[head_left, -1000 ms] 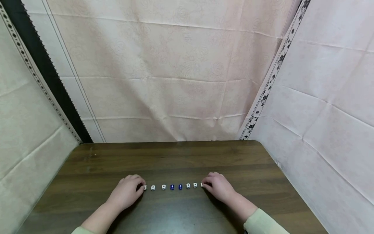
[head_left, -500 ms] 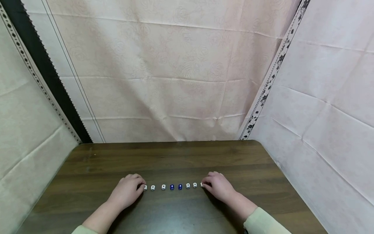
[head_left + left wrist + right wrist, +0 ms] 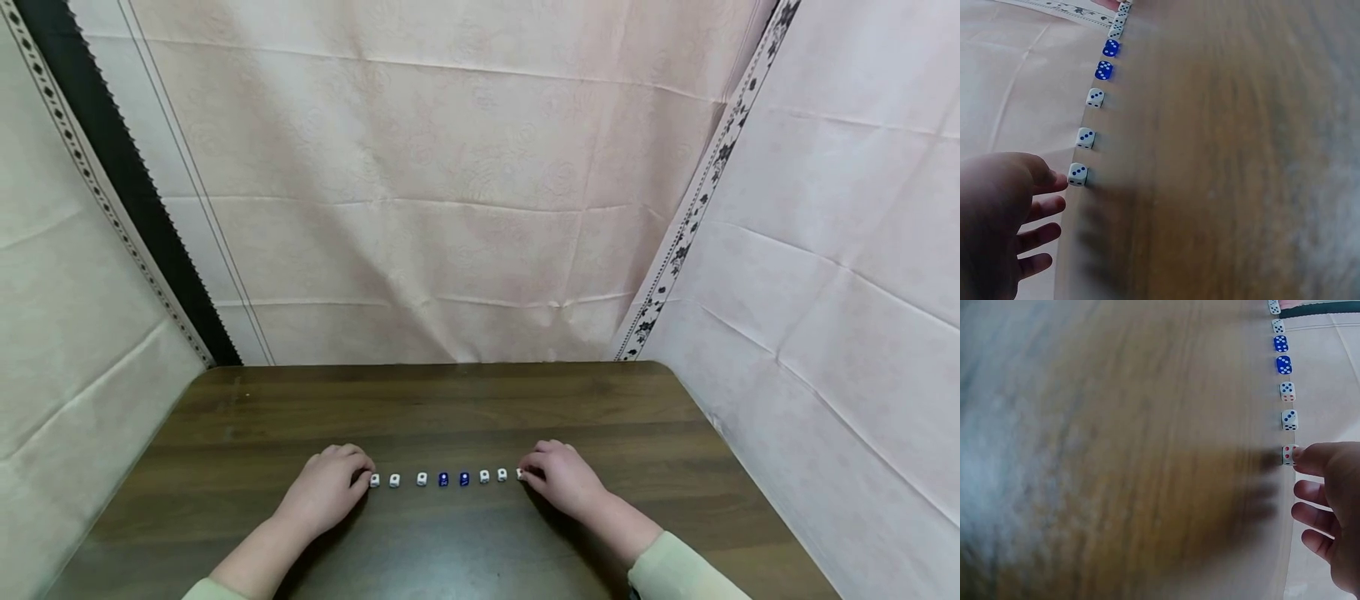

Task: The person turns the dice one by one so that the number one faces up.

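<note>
A row of small dice runs left to right across the wooden table (image 3: 465, 417), several white dice (image 3: 422, 479) with a pair of blue dice (image 3: 443, 479) in the middle. At the row's left end my left hand (image 3: 326, 490) has thumb and forefinger tips right at the side of a white die (image 3: 1077, 175), whose top and front stay uncovered. My right hand (image 3: 566, 482) pinches the white die (image 3: 1288, 455) at the right end, its thumb covering part of that die. The other fingers of both hands are loosely bent. Small gaps separate the dice.
Pale cloth (image 3: 465, 208) hangs behind the table's far edge, and more cloth (image 3: 840, 275) stands along the right side. A black strip (image 3: 142, 183) borders the cloth at the left.
Both hands stay at the two ends of the row, and the order of the dice is the same. The whole head view has shifted very slightly. A little more of the left end die shows.
</note>
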A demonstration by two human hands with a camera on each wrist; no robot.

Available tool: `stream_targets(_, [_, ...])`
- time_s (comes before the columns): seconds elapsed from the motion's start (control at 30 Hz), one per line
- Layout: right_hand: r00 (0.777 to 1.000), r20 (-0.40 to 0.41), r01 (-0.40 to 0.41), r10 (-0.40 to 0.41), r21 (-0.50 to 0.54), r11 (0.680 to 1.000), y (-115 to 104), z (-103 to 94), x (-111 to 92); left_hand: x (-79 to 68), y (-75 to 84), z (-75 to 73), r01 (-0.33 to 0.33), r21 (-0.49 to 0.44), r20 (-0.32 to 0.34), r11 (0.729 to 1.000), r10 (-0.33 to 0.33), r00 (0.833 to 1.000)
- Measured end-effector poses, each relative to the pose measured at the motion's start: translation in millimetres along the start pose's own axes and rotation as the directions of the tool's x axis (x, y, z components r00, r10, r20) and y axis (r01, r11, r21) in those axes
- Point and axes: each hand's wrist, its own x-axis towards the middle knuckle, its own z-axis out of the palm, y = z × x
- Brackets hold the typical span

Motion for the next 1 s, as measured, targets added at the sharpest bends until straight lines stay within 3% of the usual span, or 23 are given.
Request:
stream_targets(0.6, [0.997,0.048,-0.06,0.058,0.036,0.998,2,1.1,4,-4.9,2.4,-6.0,0.021,-0.014,0.008,1.0,-0.021,1.0])
stream_targets(1.0, [0.992,0.01,-0.127,0.126,0.109,0.986,7,-4.4,-5,-8.7,8.6,-11.2,-0.002,-0.031,-0.024,1.0,0.001,1.0])
